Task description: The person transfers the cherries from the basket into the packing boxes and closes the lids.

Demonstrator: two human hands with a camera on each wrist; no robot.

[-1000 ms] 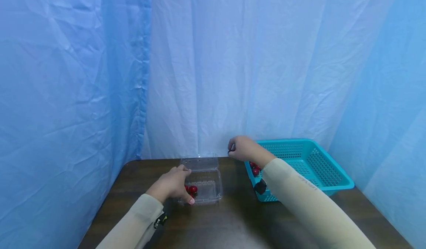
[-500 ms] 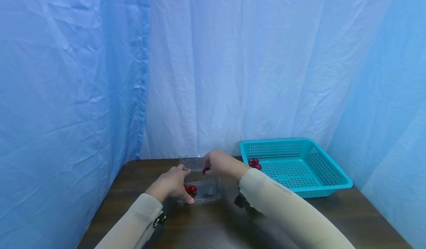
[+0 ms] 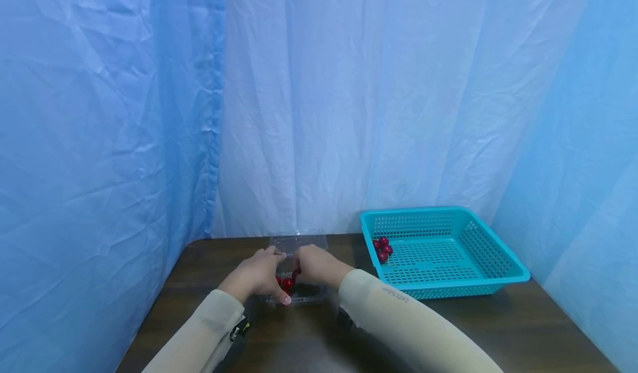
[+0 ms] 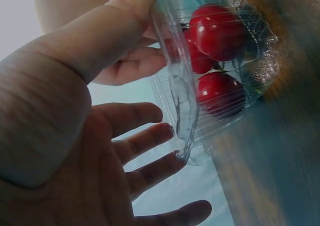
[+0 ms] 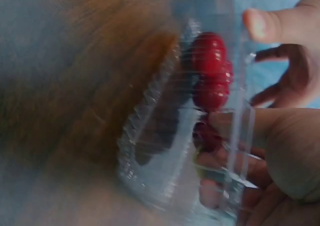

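Note:
A clear plastic clamshell box [image 3: 308, 300] sits on the table with its lid [image 3: 299, 243] tipped back. My left hand [image 3: 255, 273] spans its left side, fingers fairly straight, fingertips touching the rim in the left wrist view. Inside lie several red cherry tomatoes [image 4: 218, 33], gathered at the left end beside that hand. My right hand [image 3: 319, 265] reaches down into the box from the right. Between its thumb and fingers it pinches a dark red cherry tomato [image 5: 205, 136], close by the others; the fingers partly hide it.
A turquoise plastic basket [image 3: 443, 292] stands at the right on the dark wooden table [image 3: 319, 340]. Several more red cherry tomatoes [image 3: 382, 256] lie at its left end. Pale blue curtains [image 3: 374, 112] hang behind the table and along both sides.
My right hand has moved left and down from beside the basket into the box, carrying the cherry tomato. My left hand has stayed at the box's left side.

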